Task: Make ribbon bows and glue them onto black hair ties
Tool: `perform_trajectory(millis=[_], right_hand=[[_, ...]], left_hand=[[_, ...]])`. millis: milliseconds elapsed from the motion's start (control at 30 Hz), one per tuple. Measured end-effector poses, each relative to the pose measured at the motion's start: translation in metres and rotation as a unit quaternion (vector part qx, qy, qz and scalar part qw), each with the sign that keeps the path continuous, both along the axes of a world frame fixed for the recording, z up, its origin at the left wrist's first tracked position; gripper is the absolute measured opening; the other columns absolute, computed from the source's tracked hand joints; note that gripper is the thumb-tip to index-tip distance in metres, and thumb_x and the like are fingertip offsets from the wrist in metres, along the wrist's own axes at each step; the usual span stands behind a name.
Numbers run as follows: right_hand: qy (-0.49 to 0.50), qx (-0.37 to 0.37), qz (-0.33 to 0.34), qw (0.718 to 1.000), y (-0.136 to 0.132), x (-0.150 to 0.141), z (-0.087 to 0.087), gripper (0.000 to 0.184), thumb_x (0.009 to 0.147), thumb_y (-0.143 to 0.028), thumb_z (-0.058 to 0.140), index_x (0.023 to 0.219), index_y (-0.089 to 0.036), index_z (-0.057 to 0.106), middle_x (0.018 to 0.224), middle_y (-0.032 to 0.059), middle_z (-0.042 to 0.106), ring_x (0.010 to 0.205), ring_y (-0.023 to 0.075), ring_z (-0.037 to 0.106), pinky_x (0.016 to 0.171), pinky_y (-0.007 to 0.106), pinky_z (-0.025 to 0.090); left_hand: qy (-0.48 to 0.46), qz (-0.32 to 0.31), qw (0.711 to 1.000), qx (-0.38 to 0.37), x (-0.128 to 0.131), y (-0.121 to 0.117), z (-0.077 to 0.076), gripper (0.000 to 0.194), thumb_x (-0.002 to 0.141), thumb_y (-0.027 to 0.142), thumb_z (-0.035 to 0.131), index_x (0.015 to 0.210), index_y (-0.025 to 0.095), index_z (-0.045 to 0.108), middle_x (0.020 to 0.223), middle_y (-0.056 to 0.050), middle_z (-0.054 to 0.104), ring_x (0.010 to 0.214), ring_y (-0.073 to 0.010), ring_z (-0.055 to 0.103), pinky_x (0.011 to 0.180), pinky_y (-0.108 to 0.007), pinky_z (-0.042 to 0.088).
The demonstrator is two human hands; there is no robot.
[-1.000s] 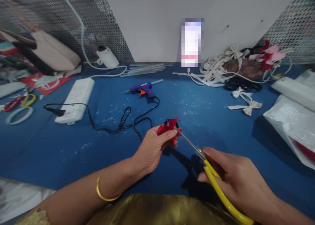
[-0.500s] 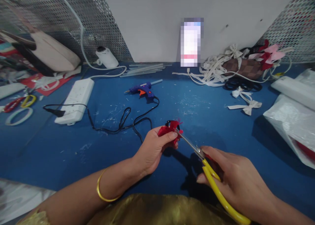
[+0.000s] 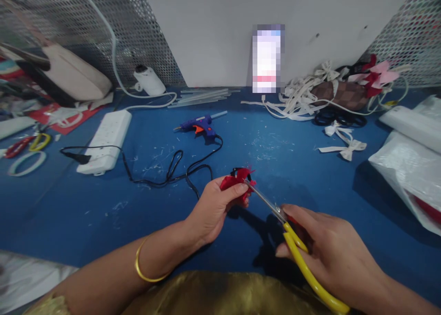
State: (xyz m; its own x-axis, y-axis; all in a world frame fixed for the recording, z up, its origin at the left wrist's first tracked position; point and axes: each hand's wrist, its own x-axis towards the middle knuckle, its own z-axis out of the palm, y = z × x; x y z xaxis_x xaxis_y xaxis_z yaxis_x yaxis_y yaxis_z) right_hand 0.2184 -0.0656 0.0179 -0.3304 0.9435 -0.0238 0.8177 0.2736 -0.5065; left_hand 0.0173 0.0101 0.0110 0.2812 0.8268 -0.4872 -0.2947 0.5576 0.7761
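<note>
My left hand (image 3: 215, 204) pinches a small red fabric bow (image 3: 244, 174) between thumb and fingers, above the blue table. A bit of black shows behind the red cloth; I cannot make out what it is. In my right hand (image 3: 330, 246) are scissors (image 3: 299, 255) with long yellow handles, gripped near the pivot. Their thin metal blades point up and left, and the tips touch the red fabric by my left thumb. Whether the blades are closed or slightly apart is too fine to see.
Ahead lies a blue glue gun (image 3: 200, 124), its black cord running to a white power strip (image 3: 105, 142). Glue sticks (image 3: 206, 96) and a propped phone (image 3: 268, 60) are at the back. White ribbon bows (image 3: 347, 147) and plastic packets (image 3: 409, 168) lie right; more scissors (image 3: 40, 141) left.
</note>
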Motion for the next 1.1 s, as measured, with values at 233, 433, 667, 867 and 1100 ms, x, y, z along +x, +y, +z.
perform_trajectory(millis=[233,433,667,867,1100], right_hand=[[0.02,-0.025,0.014,0.999,0.0003,0.001,0.0019,0.033,0.087,-0.052,0.051,0.102,-0.023,0.057,0.067,-0.0009,0.063,0.055,0.0144,0.06,0.048,0.023,0.04],[-0.016,-0.008,-0.008,1.0,-0.0008,0.0024,-0.0015,0.04,0.083,-0.055,0.054,0.108,-0.023,0.055,0.077,0.0014,0.065,0.06,0.017,0.062,0.052,0.026,0.045],[-0.029,0.0,-0.033,0.999,0.0012,0.004,-0.0004,0.036,0.083,-0.05,0.055,0.108,-0.024,0.054,0.072,-0.0004,0.064,0.055,0.0156,0.061,0.048,0.024,0.042],[-0.038,0.017,-0.028,0.999,0.0002,0.0053,-0.0029,0.045,0.08,-0.055,0.056,0.113,-0.025,0.052,0.083,0.0021,0.066,0.061,0.0184,0.063,0.053,0.029,0.047],[-0.021,0.015,-0.027,0.999,0.0008,0.0045,-0.0029,0.044,0.081,-0.054,0.056,0.114,-0.025,0.051,0.084,0.0035,0.066,0.06,0.0181,0.062,0.054,0.029,0.047]], left_hand=[[0.0,-0.007,1.0,-0.005,-0.0007,-0.0008,0.0002,0.012,0.07,0.021,0.074,0.072,0.011,0.067,0.065,-0.001,0.063,0.056,-0.0089,0.054,0.058,-0.021,0.045],[-0.006,0.005,1.0,-0.012,-0.0024,0.0015,-0.0003,0.013,0.072,0.022,0.072,0.075,0.011,0.066,0.064,-0.001,0.062,0.057,-0.0086,0.054,0.058,-0.02,0.046],[-0.007,0.017,1.0,-0.02,-0.0035,0.0022,0.0002,0.02,0.075,0.032,0.068,0.079,0.013,0.067,0.07,-0.002,0.063,0.063,-0.0121,0.057,0.057,-0.023,0.046],[0.058,0.038,0.998,-0.01,-0.0031,0.002,-0.0036,0.02,0.073,0.033,0.071,0.079,0.014,0.069,0.07,-0.001,0.065,0.057,-0.007,0.053,0.049,-0.017,0.035],[0.054,0.026,0.998,-0.031,-0.0005,-0.0001,0.0004,0.017,0.07,0.027,0.074,0.08,0.013,0.073,0.074,-0.003,0.07,0.069,-0.0095,0.061,0.064,-0.017,0.043]])
